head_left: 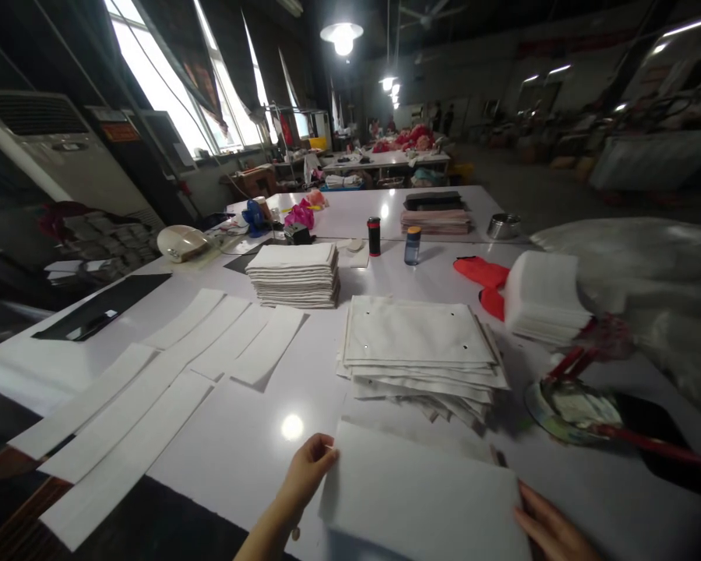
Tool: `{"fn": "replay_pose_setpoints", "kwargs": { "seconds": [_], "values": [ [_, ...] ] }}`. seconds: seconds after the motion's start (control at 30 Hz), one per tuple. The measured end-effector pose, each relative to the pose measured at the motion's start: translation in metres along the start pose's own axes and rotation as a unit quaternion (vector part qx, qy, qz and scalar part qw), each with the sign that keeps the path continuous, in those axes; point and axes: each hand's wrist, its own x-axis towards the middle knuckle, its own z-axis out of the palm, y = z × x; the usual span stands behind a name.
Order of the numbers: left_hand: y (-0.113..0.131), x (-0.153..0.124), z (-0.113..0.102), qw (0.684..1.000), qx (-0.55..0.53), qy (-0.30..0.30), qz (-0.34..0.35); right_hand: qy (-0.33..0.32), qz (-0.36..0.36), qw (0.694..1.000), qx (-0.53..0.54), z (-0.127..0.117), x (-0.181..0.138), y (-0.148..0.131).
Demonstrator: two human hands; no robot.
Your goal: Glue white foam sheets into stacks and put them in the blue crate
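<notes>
A white rectangular sheet, paper or cloth I cannot tell, lies at the table's near edge between my hands. My left hand pinches its upper left corner between thumb and fingers. At the sheet's right edge, the fingers of my right hand hold it, with the thumb hidden. Just beyond it rests a stack of off-white cloth pieces, the top one with small dark holes near its corners. To the right, a round dish with pale paste has red-handled tools lying across it.
Long white strips spread over the left of the table. A neat stack of folded off-white pieces stands at mid-table. Farther back are a blue bottle and a black-and-red flask. White curved sheets rest beside red cloth.
</notes>
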Motion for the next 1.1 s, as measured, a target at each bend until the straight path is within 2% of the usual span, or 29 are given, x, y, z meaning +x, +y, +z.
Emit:
{"fn": "replay_pose_setpoints", "kwargs": {
  "seconds": [0.07, 0.17, 0.23, 0.4, 0.63, 1.1],
  "values": [
    [-0.017, 0.009, 0.010, 0.998, 0.054, 0.038, 0.008, -0.017, 0.017, 0.999, 0.022, 0.006, 0.009, -0.001],
    [-0.030, 0.015, 0.017, 0.989, 0.126, 0.069, 0.031, 0.020, -0.008, 1.000, -0.012, 0.014, 0.023, 0.005],
    [-0.035, 0.017, 0.019, 0.985, 0.152, 0.073, 0.040, 0.044, -0.033, 0.997, -0.055, 0.018, 0.032, 0.013],
    [-0.044, 0.022, 0.022, 0.979, 0.186, 0.071, 0.037, 0.032, -0.065, 0.991, -0.110, 0.020, 0.045, 0.035],
    [-0.053, 0.028, 0.022, 0.983, 0.171, 0.071, 0.011, 0.042, -0.071, 0.992, -0.100, 0.019, 0.048, 0.045],
    [-0.056, 0.030, 0.023, 0.988, 0.124, 0.094, 0.004, 0.004, -0.058, 0.994, -0.088, 0.012, 0.051, 0.059]
  ]
}}
